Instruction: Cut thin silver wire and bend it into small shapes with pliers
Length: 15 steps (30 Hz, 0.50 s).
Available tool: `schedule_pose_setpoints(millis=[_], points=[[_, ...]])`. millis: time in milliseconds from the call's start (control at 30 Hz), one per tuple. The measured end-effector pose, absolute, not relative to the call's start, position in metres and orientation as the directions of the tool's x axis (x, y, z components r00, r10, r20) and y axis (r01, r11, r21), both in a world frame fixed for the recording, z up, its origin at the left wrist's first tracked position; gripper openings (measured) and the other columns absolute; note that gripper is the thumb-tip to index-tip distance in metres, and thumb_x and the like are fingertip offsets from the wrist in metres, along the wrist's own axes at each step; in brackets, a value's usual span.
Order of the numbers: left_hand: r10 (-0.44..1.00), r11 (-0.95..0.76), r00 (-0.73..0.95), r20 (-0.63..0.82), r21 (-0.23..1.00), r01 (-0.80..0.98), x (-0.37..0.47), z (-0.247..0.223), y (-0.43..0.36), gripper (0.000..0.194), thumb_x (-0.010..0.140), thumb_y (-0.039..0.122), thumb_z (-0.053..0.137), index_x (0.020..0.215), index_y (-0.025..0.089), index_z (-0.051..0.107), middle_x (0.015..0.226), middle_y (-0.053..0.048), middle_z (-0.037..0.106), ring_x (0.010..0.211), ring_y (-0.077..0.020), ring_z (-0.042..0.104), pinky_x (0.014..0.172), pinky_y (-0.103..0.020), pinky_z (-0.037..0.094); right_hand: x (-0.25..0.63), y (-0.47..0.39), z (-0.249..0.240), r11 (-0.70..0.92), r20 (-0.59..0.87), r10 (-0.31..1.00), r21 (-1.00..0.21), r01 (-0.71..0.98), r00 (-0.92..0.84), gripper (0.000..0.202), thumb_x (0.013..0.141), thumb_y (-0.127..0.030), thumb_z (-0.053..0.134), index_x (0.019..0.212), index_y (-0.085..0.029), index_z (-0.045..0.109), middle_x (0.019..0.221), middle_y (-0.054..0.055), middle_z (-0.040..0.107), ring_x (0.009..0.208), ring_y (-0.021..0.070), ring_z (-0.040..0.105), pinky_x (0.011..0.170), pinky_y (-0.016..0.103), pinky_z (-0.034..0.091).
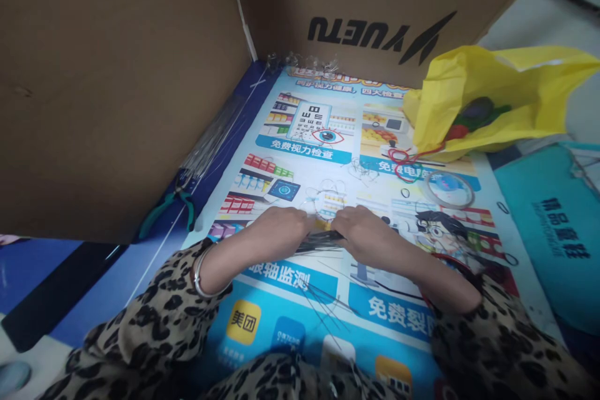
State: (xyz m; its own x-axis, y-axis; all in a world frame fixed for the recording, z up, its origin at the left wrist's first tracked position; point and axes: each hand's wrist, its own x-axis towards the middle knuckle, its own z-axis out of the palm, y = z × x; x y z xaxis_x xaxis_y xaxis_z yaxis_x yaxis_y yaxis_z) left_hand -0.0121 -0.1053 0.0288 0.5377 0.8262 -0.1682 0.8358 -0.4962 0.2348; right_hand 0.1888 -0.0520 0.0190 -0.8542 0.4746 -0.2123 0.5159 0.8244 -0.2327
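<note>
My left hand point(284, 232) and my right hand point(360, 231) are close together over a printed poster point(309, 190). Both are closed, with fingers curled around a thin wire piece shaped in loops point(323, 201) that stands up between them. The wire is faint, and the fingertips are partly hidden. Just beneath the hands lies a bundle of thin dark wires point(321, 241). More loose wires point(328, 309) are scattered nearer my body. Another bent wire piece point(363, 169) rests on the poster beyond the hands.
Cardboard panels point(117, 75) rise at the left and back. Green-handled pliers point(171, 206) and a wire bundle point(210, 144) lie left. At right are a yellow bag point(539, 94), red cord point(400, 165), a tape roll point(450, 190) and a teal box point(548, 231).
</note>
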Motion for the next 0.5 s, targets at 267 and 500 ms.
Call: schedule_pose_setpoints(millis=[267,500], points=[[0.815,-0.492,0.542,-0.204,0.250,0.834,-0.015,0.038,-0.106,0.032,0.086,0.022,0.038,0.115,0.021,0.052,0.084,-0.007,0.066,0.071,-0.0165,0.059,0.058,-0.026,0.037,0.197,-0.041,0.019,0.739,-0.101,0.451,-0.515,0.435,-0.887,0.021,0.086,-0.029,0.044,0.083,-0.015,0.059,0.079,0.006,0.059,0.078,0.0161,0.052,0.070,0.027,0.036],[0.822,-0.492,0.540,-0.181,0.250,0.834,-0.011,0.042,-0.105,0.024,0.086,0.023,0.039,0.101,0.020,0.057,0.084,-0.005,0.066,0.070,-0.0169,0.059,0.056,-0.025,0.037,0.196,-0.046,0.021,0.727,-0.073,0.415,-0.572,0.379,-0.907,0.017,0.084,-0.027,0.048,0.078,-0.017,0.061,0.075,0.003,0.060,0.074,0.0140,0.053,0.068,0.025,0.036]])
